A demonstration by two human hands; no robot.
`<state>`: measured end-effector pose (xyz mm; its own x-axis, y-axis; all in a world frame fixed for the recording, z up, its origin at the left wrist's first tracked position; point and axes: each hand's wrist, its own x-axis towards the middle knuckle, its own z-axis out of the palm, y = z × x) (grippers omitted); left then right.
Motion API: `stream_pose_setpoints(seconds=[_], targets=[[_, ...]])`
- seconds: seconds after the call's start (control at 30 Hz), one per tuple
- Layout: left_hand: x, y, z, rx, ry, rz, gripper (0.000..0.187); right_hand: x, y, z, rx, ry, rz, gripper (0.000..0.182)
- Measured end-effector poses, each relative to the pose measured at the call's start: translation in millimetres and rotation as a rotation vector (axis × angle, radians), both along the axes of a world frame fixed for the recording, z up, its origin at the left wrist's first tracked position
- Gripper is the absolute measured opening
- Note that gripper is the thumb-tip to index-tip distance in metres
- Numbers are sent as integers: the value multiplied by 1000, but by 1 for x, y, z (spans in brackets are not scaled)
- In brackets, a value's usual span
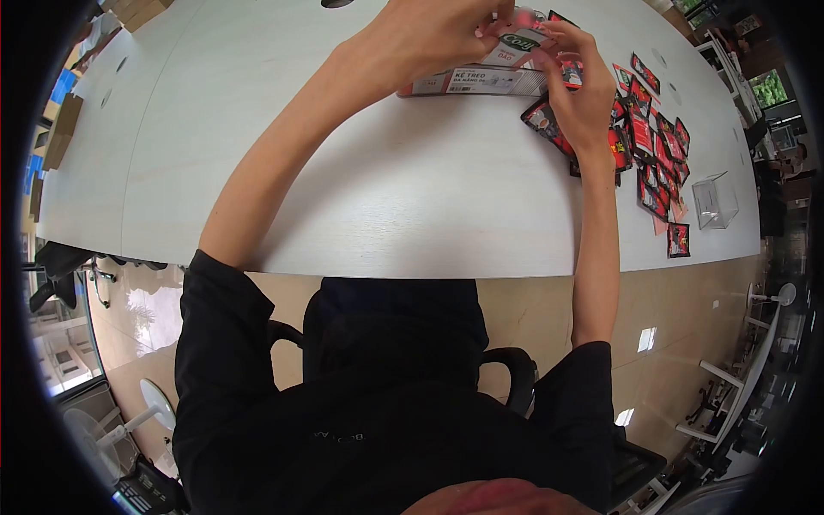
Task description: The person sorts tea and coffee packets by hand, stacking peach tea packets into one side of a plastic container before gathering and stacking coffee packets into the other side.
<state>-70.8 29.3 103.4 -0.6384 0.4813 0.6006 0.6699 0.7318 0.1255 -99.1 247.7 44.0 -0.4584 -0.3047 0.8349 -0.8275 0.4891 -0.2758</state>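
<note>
Near the far edge of the view, my left hand [446,33] has its fingers closed on the left side of a pink and white packet [515,47] marked "Cozy". The thumb and fingers of my right hand [579,81] hold the same packet from the right. Just below the packet lies a long box [489,81] with printed text, on the white table [403,189]. Several red and black sachets [639,129] are spread beside and partly behind my right hand.
A clear plastic container [715,201] stands near the table's right edge, beside the sachets. Cardboard boxes [62,133] are at the far left. A chair armrest [513,378] is below the table's front edge.
</note>
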Motion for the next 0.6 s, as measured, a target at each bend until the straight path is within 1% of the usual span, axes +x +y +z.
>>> stream_pose_setpoints(seconds=[0.07,0.13,0.2,0.27,0.33,0.4,0.43,0.5,0.57,0.6], targets=[[1,2,2,35,24,-17,9,0,0,0,-45,36,-9,27],[1,4,3,120,107,-54,10,1,1,2,-89,73,-18,26],[2,3,5,146,88,-93,10,1,2,4,-156,100,-16,24],[3,3,8,171,70,-134,10,2,2,5,-147,91,-4,25],[5,2,10,78,40,-82,11,3,2,4,-141,84,5,26],[1,1,3,37,37,-52,11,3,2,2,-50,20,12,28],[-1,0,1,-3,33,-20,12,3,3,1,-50,20,11,28],[-3,-1,-1,-17,5,-13,12,2,3,-1,2,8,30,29],[-3,-2,-1,-32,-25,-6,13,0,3,-2,-19,21,17,29],[-2,-2,1,-2,62,-35,14,0,3,-2,-40,33,4,28]])
